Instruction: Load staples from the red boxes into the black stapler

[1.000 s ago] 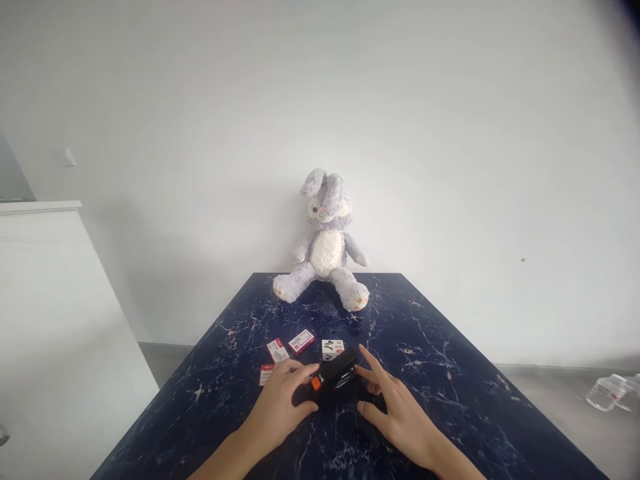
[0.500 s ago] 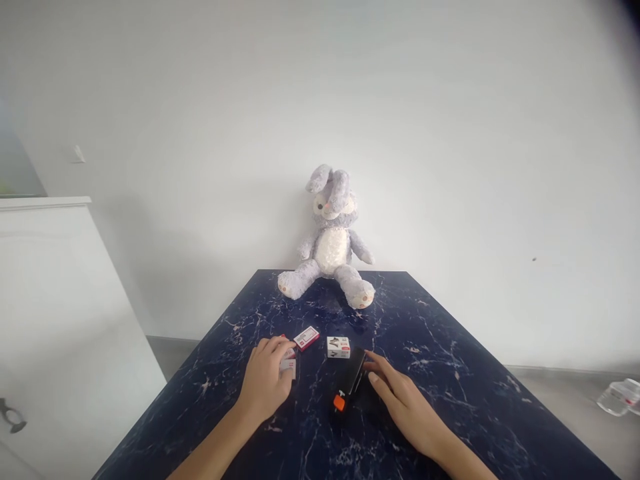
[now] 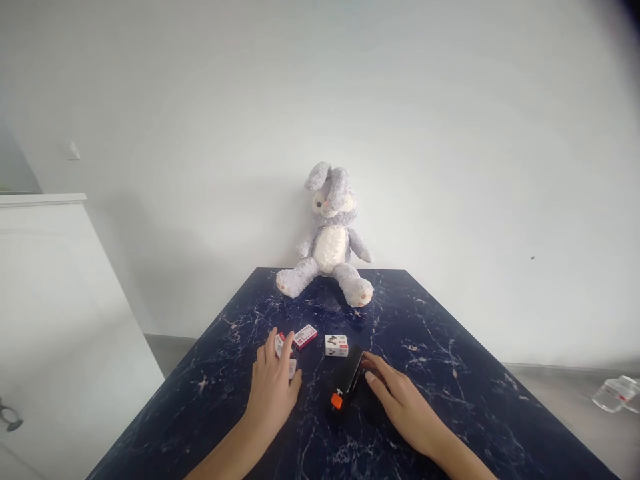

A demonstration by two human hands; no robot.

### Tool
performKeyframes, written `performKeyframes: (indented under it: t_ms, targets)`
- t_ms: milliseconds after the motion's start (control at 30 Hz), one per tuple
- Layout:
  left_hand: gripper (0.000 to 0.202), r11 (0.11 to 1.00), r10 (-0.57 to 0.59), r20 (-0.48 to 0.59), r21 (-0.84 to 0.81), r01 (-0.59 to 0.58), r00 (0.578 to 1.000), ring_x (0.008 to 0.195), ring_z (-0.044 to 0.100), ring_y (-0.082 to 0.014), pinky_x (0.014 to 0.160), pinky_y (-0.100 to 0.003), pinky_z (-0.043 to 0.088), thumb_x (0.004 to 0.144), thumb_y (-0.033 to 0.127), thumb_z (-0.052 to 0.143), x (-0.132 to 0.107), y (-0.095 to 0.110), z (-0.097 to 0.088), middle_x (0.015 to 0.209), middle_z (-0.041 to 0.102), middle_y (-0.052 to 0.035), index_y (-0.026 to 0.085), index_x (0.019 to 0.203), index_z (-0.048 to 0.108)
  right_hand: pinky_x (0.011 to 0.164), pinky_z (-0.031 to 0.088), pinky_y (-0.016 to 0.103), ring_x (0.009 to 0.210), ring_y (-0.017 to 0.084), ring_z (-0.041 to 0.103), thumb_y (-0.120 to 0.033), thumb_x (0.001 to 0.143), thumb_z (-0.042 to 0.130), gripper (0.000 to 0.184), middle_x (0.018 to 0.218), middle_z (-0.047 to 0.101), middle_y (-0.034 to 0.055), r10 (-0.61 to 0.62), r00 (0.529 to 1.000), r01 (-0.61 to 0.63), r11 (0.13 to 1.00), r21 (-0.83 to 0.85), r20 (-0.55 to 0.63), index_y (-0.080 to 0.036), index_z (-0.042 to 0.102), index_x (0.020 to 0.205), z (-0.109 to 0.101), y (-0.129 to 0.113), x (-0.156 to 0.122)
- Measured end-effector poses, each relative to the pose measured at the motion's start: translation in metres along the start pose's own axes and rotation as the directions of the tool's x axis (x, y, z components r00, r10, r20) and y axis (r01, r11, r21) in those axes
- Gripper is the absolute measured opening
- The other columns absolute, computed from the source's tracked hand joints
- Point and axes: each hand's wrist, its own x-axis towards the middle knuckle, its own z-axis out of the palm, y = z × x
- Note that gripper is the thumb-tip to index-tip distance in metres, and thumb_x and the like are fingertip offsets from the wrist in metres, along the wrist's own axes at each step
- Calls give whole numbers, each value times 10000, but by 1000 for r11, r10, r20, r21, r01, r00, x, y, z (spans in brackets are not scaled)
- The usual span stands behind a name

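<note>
A black stapler point(image 3: 346, 380) with an orange end lies on the dark marbled table point(image 3: 450, 400). My right hand point(image 3: 400, 400) rests beside it, fingertips touching its right side, fingers stretched out. My left hand point(image 3: 273, 387) lies flat with fingers extended over two small red-and-white staple boxes point(image 3: 283, 345), partly hiding them. Another red-and-white box point(image 3: 305, 337) and a small white box point(image 3: 336, 345) lie just beyond.
A grey and white plush rabbit point(image 3: 327, 243) sits at the table's far edge against the white wall. A white cabinet point(image 3: 45, 320) stands to the left. A clear plastic bottle point(image 3: 613, 393) lies on the floor at right.
My left hand left the stapler and moved left onto the small boxes. The stapler turned, its orange end now pointing toward me, and my right hand settled against its side.
</note>
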Motion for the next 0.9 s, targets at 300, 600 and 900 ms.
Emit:
performKeyframes:
  t_ms: [300, 600, 900]
  targets:
    - [642, 991, 3, -61, -135, -11, 998, 1415, 253, -380, 1083, -560, 308, 840, 361, 633, 32, -32, -15, 1559, 251, -133, 260, 1423, 383, 1049, 441, 386, 1210, 244, 584, -510, 992, 354, 489, 1353, 600, 67, -28, 1000, 28, 1000, -15, 5, -250, 494, 1383, -1, -2, 0]
    - [616, 961, -54, 196, -255, 104, 979, 1344, 394, -343, 1041, -485, 378, 851, 471, 613, 30, -48, -9, 1409, 512, -102, 268, 1411, 458, 1044, 445, 386, 1230, 241, 564, -517, 999, 333, 484, 1339, 604, 56, -52, 999, 52, 999, 14, 9, -267, 507, 1375, -4, -4, -2]
    - [574, 858, 147, 289, -513, 23, 946, 1346, 429, -310, 1100, -463, 358, 840, 340, 657, 45, -56, -12, 1469, 456, -100, 282, 1388, 498, 1026, 448, 373, 1190, 238, 579, -501, 1011, 309, 473, 1300, 622, 57, -112, 993, 112, 994, 14, -22, -261, 547, 1342, -5, -9, -4]
